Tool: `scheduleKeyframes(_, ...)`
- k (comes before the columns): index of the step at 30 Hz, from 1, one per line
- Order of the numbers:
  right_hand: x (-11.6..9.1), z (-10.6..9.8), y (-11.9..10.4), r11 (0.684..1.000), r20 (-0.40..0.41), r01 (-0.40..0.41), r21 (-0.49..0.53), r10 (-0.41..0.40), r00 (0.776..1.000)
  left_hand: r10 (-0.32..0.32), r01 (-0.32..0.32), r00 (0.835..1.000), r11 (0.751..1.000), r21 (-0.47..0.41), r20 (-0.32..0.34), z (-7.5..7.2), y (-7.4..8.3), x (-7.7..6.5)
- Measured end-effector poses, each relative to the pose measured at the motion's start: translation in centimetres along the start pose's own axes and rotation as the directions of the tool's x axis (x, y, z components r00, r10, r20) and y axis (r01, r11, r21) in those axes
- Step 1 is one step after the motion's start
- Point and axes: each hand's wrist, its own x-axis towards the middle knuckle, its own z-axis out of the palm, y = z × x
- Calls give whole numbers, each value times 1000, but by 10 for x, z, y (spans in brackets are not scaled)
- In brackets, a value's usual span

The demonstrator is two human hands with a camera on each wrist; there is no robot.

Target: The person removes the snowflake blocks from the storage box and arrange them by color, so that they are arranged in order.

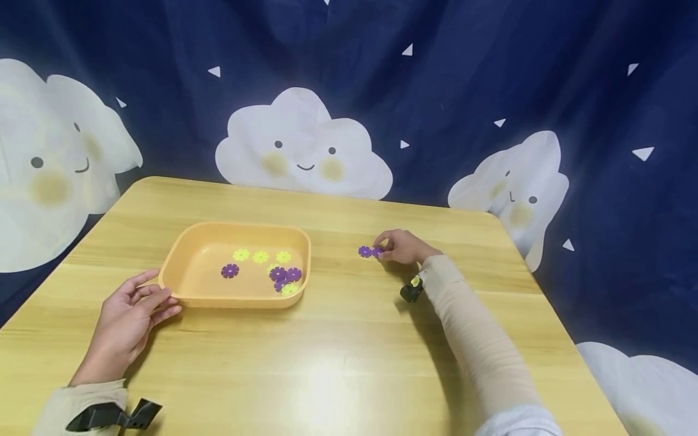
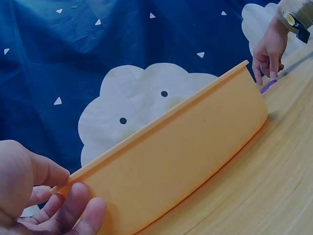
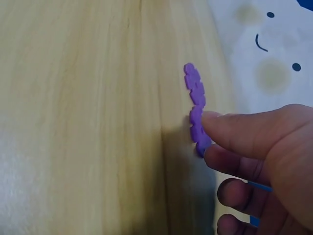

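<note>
My left hand holds the near left corner of an orange plastic basin, thumb on the rim and fingers against the outer wall. Inside lie several yellow flower-shaped discs and several purple ones, some overlapping at the right end. To the basin's right, my right hand pinches a purple flower-shaped disc between thumb and index finger. A second purple disc adjoins it on its far side, seemingly linked. The fingers partly cover the held disc.
Basin and hands are on a light wooden table with rounded far corners. Behind it hangs a dark blue curtain printed with white clouds and small triangles. A black wrist mount sits on the right wrist, another on the left.
</note>
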Motion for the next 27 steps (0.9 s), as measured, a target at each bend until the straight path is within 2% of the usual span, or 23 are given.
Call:
scheduleKeyframes(6,2,-4,-7,999,14,40,-1,-40,999,-12,11,1000,1000,-15,-11,1,2,-1)
scheduleKeyframes(16,6,-11,-22,996,13,86,26,-86,996,-11,11,1000,1000,9,-23,0,2,0)
scheduleKeyframes(27,14,-15,-43,989,17,148,7,-148,989,-6,6,1000,1000,0,-23,3,2,-1)
